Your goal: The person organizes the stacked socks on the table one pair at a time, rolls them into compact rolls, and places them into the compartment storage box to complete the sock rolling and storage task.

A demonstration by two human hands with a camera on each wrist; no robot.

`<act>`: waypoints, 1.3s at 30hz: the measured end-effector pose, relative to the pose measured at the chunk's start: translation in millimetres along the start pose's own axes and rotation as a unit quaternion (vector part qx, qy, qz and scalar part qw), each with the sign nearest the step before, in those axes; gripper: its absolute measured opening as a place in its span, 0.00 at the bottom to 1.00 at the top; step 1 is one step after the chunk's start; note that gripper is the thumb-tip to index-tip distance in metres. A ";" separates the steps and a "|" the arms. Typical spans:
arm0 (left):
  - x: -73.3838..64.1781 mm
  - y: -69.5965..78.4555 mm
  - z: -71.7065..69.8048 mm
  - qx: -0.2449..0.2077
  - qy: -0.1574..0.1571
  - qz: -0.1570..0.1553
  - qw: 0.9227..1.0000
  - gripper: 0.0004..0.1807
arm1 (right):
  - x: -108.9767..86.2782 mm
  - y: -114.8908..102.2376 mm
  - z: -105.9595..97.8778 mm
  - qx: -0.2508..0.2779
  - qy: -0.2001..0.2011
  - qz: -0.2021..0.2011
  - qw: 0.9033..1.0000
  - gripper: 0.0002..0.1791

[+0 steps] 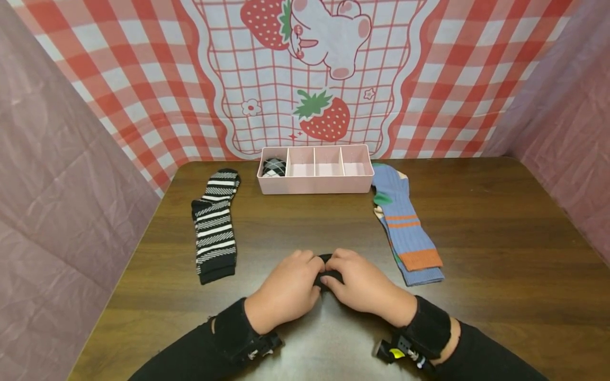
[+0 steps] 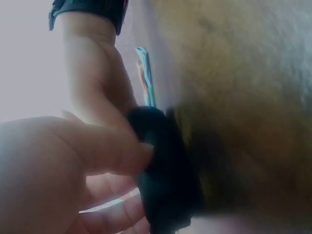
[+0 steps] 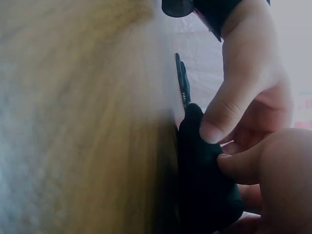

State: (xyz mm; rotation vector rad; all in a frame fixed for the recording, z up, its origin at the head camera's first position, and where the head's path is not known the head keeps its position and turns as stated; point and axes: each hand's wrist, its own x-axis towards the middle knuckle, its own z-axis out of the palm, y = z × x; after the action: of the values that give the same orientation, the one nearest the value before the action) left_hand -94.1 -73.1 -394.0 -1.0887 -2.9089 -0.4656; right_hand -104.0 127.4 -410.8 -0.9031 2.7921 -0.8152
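Both hands meet over a small black rolled sock [image 1: 334, 275] near the middle of the table. My left hand [image 1: 292, 287] pinches its left end, thumb on the near side. On the right end my right hand [image 1: 364, 286] grips it with thumb and fingers. Both wrist views show the dark roll [image 2: 168, 170] close to the tabletop, thumbs pressed on it and fingers behind. The hands hide much of it in the head view.
A pink box [image 1: 314, 186] with several compartments stands at the back; its leftmost one holds a rolled argyle sock [image 1: 274, 167]. Black-and-white striped socks [image 1: 216, 227] lie on the left of the wooden table [image 1: 500, 254], blue socks with orange bands [image 1: 405, 211] on the right.
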 end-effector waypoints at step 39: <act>6.8 -16.5 4.1 -0.102 -0.012 -0.052 0.993 0.08 | -2.9 -4.4 -0.8 -0.028 0.001 -0.007 1.000 0.20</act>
State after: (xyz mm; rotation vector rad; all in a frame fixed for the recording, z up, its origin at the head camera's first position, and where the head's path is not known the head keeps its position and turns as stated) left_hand -109.4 -79.4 -401.7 -0.9709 -3.0022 -0.7733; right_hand -99.6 126.5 -408.0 -0.9327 2.8258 -0.7449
